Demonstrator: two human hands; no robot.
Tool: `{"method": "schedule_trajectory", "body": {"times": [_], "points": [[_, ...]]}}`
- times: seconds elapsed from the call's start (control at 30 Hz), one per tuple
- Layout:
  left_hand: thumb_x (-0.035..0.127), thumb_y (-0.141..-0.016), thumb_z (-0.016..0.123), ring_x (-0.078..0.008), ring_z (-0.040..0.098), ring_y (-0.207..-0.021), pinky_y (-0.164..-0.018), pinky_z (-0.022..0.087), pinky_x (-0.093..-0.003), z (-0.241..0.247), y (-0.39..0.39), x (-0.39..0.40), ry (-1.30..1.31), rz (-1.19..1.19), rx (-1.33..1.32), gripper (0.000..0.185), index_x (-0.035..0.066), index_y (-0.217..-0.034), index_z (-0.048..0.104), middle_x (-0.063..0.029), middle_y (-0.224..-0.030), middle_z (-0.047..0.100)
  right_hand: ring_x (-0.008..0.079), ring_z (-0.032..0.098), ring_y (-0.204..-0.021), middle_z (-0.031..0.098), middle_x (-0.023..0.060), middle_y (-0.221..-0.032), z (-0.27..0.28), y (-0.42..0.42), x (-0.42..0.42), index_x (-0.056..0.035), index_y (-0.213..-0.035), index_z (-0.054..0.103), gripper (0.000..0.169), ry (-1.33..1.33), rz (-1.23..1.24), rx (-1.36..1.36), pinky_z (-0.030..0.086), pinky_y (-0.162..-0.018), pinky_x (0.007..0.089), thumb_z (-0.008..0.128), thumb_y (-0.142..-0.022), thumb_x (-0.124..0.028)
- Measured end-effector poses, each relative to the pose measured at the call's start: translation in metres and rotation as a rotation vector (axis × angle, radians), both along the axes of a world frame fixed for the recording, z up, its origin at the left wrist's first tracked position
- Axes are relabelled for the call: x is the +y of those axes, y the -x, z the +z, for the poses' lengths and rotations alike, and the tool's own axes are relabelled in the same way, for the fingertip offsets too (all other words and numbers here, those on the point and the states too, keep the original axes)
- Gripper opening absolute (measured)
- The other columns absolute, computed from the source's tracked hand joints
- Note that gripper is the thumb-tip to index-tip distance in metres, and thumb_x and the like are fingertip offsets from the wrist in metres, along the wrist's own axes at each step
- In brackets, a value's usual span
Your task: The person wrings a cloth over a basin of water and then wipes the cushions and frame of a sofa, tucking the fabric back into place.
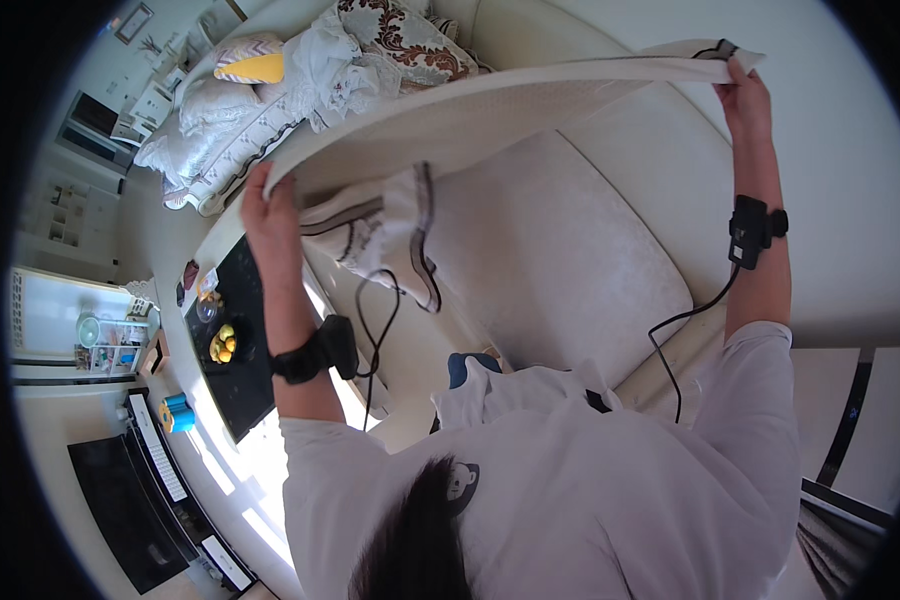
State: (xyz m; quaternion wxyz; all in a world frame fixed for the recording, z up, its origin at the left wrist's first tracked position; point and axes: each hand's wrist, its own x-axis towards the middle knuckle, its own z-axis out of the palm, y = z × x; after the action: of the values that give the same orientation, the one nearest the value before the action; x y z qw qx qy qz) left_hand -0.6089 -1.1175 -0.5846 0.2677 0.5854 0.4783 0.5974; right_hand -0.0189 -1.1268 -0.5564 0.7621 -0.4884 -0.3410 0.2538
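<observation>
A pale fabric cover [495, 105] with dark trim is stretched between my two raised hands. My left hand [270, 214] grips its near-left edge, while my right hand [742, 101] pinches the far-right corner. A patterned, dark-edged part of the cloth hangs just right of my left hand. Under the spread cloth lies a light grey sofa seat cushion [555, 255], against the cream sofa back [660, 142]. Each forearm wears a black strapped device with a cable.
White lace cloth [330, 67] and patterned pillows [412, 41] lie on the sofa's far part. To the left stands a black-topped table [247, 375] with a bowl of yellow fruit [223, 343]. A television [127, 510] is at lower left.
</observation>
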Motion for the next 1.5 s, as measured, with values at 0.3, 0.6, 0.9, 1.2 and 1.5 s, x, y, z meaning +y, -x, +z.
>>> {"method": "schedule_trajectory", "body": {"times": [0.3,0.6,0.9,1.2,1.5], "points": [[-0.012,-0.062,0.053,-0.0341,0.051,-0.090,-0.077,0.044,-0.0396,-0.076,-0.036,-0.097,-0.003,-0.150,0.798,0.034,0.005,-0.091,0.056,-0.0112,-0.090,0.055,0.0168,0.061,-0.092,0.061,0.0061,-0.104,0.001,-0.085,-0.069,-0.0029,-0.113,0.053,0.023,0.153,-0.167,0.075,0.052,-0.078,0.0294,0.056,-0.093,-0.013],[-0.008,-0.074,0.051,-0.0343,0.055,-0.090,-0.076,0.046,-0.0393,-0.116,-0.062,-0.132,0.254,-0.442,0.552,0.022,0.003,-0.092,0.056,-0.0136,-0.090,0.056,0.0170,0.061,-0.091,0.062,0.0047,-0.103,-0.078,-0.149,-0.113,-0.0052,-0.113,0.055,0.022,0.386,-0.297,0.193,0.052,-0.078,0.0307,0.055,-0.093,-0.015],[-0.002,-0.079,0.057,-0.0328,0.055,-0.087,-0.074,0.046,-0.0402,-0.182,-0.048,-0.135,0.374,-0.448,0.777,0.016,0.005,-0.092,0.062,-0.0116,-0.088,0.056,0.0126,0.060,-0.068,0.061,0.0023,-0.084,-0.133,-0.125,-0.109,-0.0066,-0.102,0.056,0.012,0.527,-0.267,0.165,0.048,-0.051,0.0235,0.055,-0.092,-0.013],[0.007,-0.083,0.057,-0.0340,0.058,-0.080,-0.070,0.046,-0.0423,-0.236,-0.043,-0.135,0.471,-0.307,0.692,0.008,0.006,-0.090,0.061,-0.0133,-0.083,0.058,0.0138,0.060,-0.061,0.061,0.0022,-0.077,-0.174,-0.129,-0.124,-0.0079,-0.097,0.056,0.008,0.689,-0.262,0.205,0.049,-0.049,0.0242,0.057,-0.092,-0.014],[0.007,-0.088,0.051,-0.0268,0.056,-0.064,-0.062,0.044,-0.0336,-0.166,-0.021,-0.090,0.483,-0.253,0.428,0.014,0.004,-0.098,0.061,-0.0161,-0.072,0.059,0.0144,0.059,-0.084,0.060,0.0033,-0.095,-0.149,-0.109,-0.115,-0.0077,-0.102,0.054,0.014,0.478,-0.110,0.210,0.051,-0.071,0.0280,0.060,-0.090,-0.011]]}}
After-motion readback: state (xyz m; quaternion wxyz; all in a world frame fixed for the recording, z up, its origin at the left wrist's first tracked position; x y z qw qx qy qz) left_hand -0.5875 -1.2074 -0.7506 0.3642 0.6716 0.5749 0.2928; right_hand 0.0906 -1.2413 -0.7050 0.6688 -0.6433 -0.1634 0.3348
